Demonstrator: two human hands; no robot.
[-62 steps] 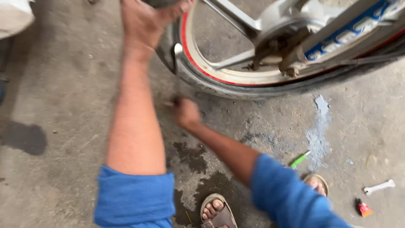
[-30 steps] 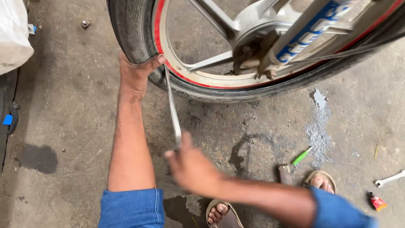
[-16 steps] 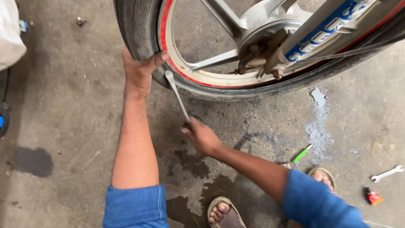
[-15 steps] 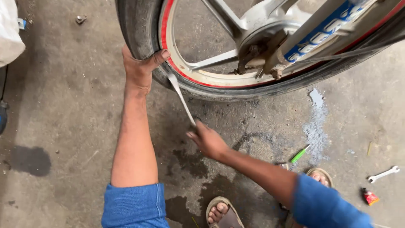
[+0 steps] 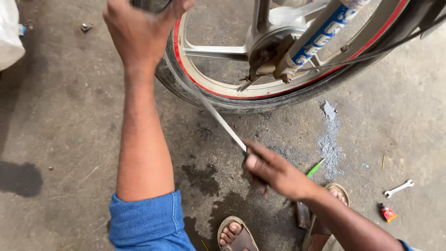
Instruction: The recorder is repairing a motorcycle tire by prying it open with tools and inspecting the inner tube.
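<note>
Lever, long flat grey metal bar [image 5: 222, 124], tip aimed upper left under black rubber tyre [image 5: 186, 90], right hand [image 5: 274, 172] fist-gripping its lower end, left hand [image 5: 139, 32] open on tyre top, small red tube [image 5: 387, 213] lower right.

Wheel [image 5: 278, 88] ahead; lever [image 5: 223, 123] btwn hands; spanner [image 5: 398, 188], prob. tube [image 5: 387, 212], far right.

The wheel [image 5: 297, 69] is cut off by the top edge, as are the left hand's [image 5: 139, 32] fingertips upon it, while the lever's [image 5: 223, 123] near end, below the wheel, is hidden inside the blurred right hand [image 5: 276, 174].
</note>
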